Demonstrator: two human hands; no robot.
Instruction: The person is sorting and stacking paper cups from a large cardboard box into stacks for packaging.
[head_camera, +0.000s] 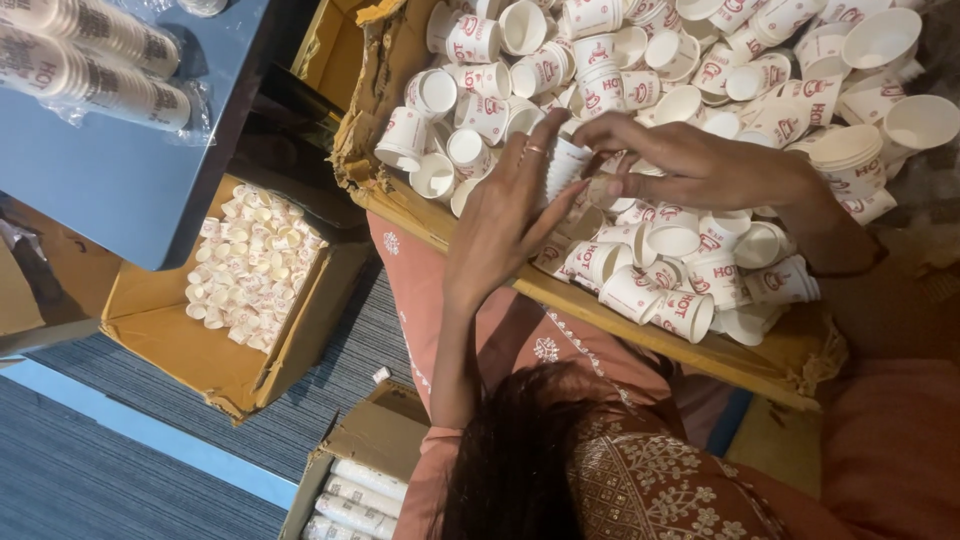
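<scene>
- The person's left hand (500, 215) lies fingers-spread against a short stack of nested paper cups (566, 165), the palm pressed to its side; a ring shows on one finger. The flat hold probably steadies the stack so it does not topple while more cups go on.
- The right hand (700, 165) comes in from the right, fingers curled over the same stack and pinching at its far end. Just what those fingertips grasp cannot be made out; it looks like one cup being fitted onto the stack.
- The stack sits in the middle of the large cardboard box (400, 195), which rests tilted across the person's lap, likely to keep the loose cups (690, 270) within easy reach of both hands.
- The loose cups are white with red print and lie on their sides and upside down in a heap; there are dozens, too many and too overlapped to count.
- One smaller open carton (180, 350) stands on the floor to the left, holding another pile of smaller cups, also uncountable.
- Two sleeves of stacked cups in clear plastic (95, 65) lie on the blue table (130, 190) at far left.
- One more box (365, 450) at the near edge holds about four wrapped sleeves lying side by side.
</scene>
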